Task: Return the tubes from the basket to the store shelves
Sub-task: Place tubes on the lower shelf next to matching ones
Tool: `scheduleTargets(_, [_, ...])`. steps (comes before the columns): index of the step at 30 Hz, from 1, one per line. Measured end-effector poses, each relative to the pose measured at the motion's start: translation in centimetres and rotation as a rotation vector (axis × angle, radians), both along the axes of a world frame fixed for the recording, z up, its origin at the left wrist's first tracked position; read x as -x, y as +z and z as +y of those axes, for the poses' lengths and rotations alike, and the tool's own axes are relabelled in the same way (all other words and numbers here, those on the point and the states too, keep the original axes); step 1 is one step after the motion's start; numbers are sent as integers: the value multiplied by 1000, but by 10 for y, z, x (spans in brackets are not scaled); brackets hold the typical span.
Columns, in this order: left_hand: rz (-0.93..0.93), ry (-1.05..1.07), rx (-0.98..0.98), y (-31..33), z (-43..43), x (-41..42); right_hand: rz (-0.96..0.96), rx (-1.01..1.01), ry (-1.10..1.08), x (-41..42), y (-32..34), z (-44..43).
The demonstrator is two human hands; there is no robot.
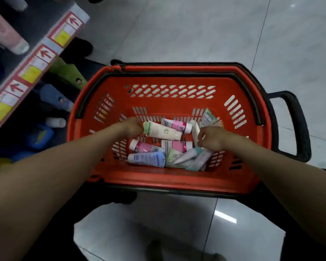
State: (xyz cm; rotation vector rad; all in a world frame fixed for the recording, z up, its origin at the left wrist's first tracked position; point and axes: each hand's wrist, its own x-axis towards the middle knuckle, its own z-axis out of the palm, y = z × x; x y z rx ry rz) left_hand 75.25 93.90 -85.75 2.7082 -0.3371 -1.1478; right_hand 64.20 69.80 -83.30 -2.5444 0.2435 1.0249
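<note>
A red basket (169, 178) stands on the floor below me with several tubes lying in it. My left hand (132, 127) grips the green cap end of a cream tube (164, 131). My right hand (213, 137) pinches a white tube (195, 131) that stands on edge at the right of the pile. Pink-and-white tubes (177, 125), (145, 146) lie around them, a blue tube (149, 158) sits at the front left, and pale green tubes (190, 157) lie at the front right.
Store shelves run along the left, with a price-label strip (36, 66) and a pink tube (6, 32) on the upper shelf, blue bottles (38, 134) on the lower one. The basket's black pull handle (297, 127) sticks out to the right. Grey tiled floor surrounds the basket.
</note>
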Motion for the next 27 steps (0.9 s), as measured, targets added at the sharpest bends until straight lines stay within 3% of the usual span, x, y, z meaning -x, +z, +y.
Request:
scheduleTargets(6, [81, -362, -200, -71, -1, -5, -3, -30, 56, -27, -77, 10])
scheduleTargets(10, [114, -397, -174, -106, -2, -7, -43, -52, 58, -39, -123, 27])
scheduleTargets(19, [-30, -557, -276, -158, 6, 0, 22, 9, 128, -45, -177, 41])
scheduleTargets(23, [23, -613, -349, -153, -1, -8, -10, 90, 169, -41, -179, 44])
scheduleTargets(27, [116, -568, -280, -151, 10, -12, 54, 171, 165, -42, -176, 57])
